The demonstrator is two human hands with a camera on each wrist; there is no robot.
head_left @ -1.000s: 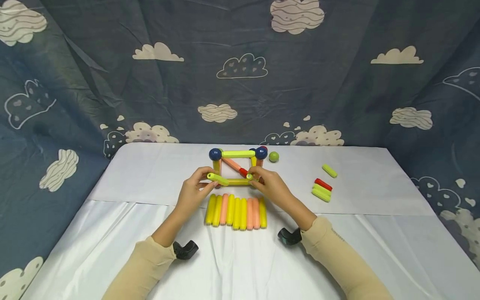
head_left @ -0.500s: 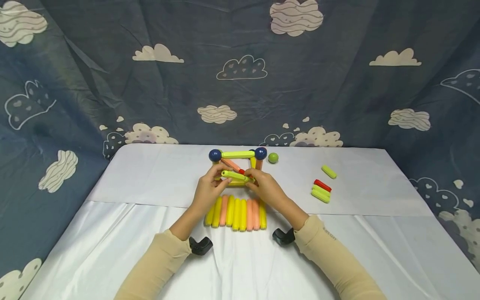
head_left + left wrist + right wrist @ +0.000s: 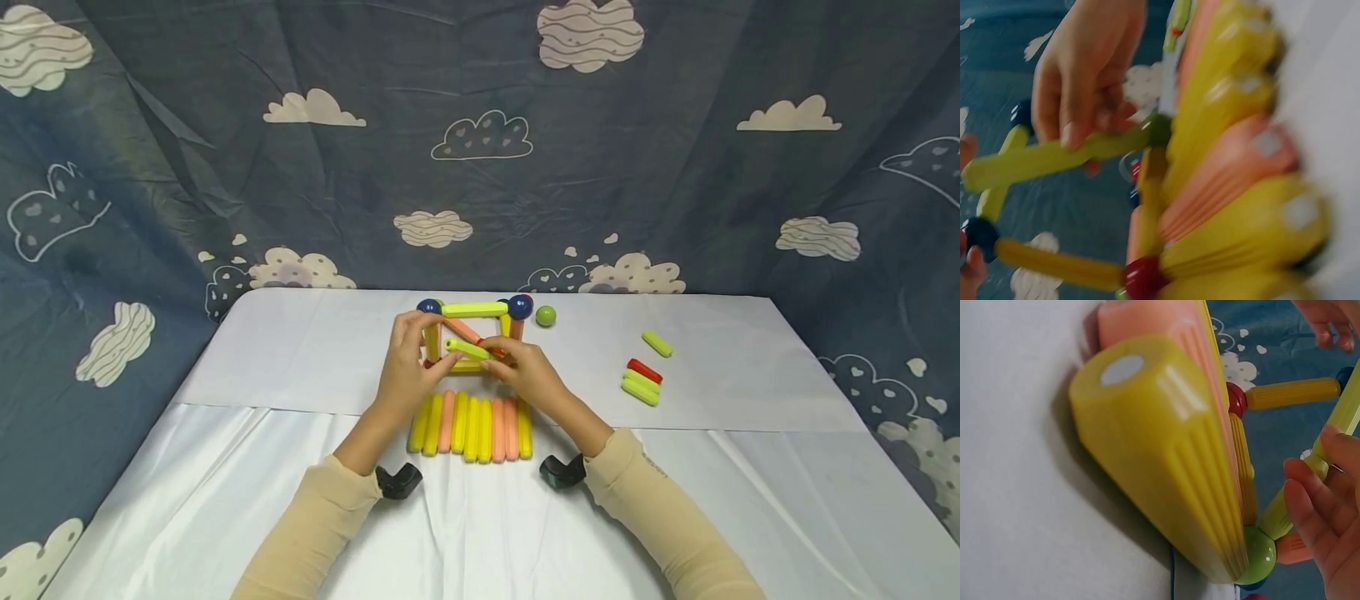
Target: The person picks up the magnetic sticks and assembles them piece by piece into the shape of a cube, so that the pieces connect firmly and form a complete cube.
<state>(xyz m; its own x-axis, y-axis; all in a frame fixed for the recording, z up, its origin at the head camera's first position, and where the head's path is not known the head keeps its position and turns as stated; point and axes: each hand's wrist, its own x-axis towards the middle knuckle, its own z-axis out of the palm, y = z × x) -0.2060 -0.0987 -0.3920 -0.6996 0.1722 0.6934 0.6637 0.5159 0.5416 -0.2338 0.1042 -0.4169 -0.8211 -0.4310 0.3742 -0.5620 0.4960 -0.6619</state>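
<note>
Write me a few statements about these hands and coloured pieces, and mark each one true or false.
1. The right hand pinches a lime-green stick. True.
2. The left hand holds the green ball. False: the green ball lies on the white cloth, apart from the left hand.
3. Yellow and pink sticks lie in a row on the near side of the frame. True.
4. The sticks off to the right are all blue. False: a red stick lies there with lime-green ones.
5. The frame has blue balls at upper corners. True.
</note>
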